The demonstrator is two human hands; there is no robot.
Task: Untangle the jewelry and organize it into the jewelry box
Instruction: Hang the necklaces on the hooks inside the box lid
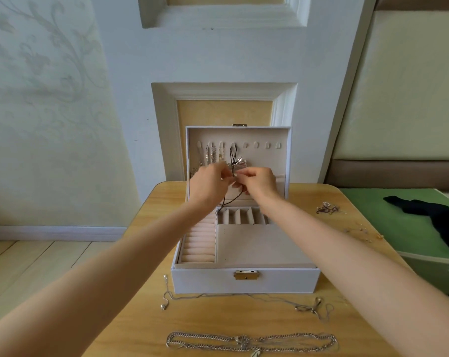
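A white jewelry box point(244, 280) stands open on the wooden table, its lid upright with a row of hooks. Several chains point(212, 154) hang from the left hooks. A dark cord necklace point(233, 157) with a silver pendant hangs from a hook near the middle. My left hand point(210, 182) and my right hand point(260, 182) meet in front of the lid, and both pinch the cord just below the pendant. The cord's loose end trails down toward the box's small compartments.
A thick silver chain point(251, 341) lies tangled near the table's front edge. A thin silver chain point(244, 297) runs along the box's front. A small tangle of jewelry point(327, 208) and scattered bits lie at the right. A green surface with black cloth point(429, 215) adjoins the table.
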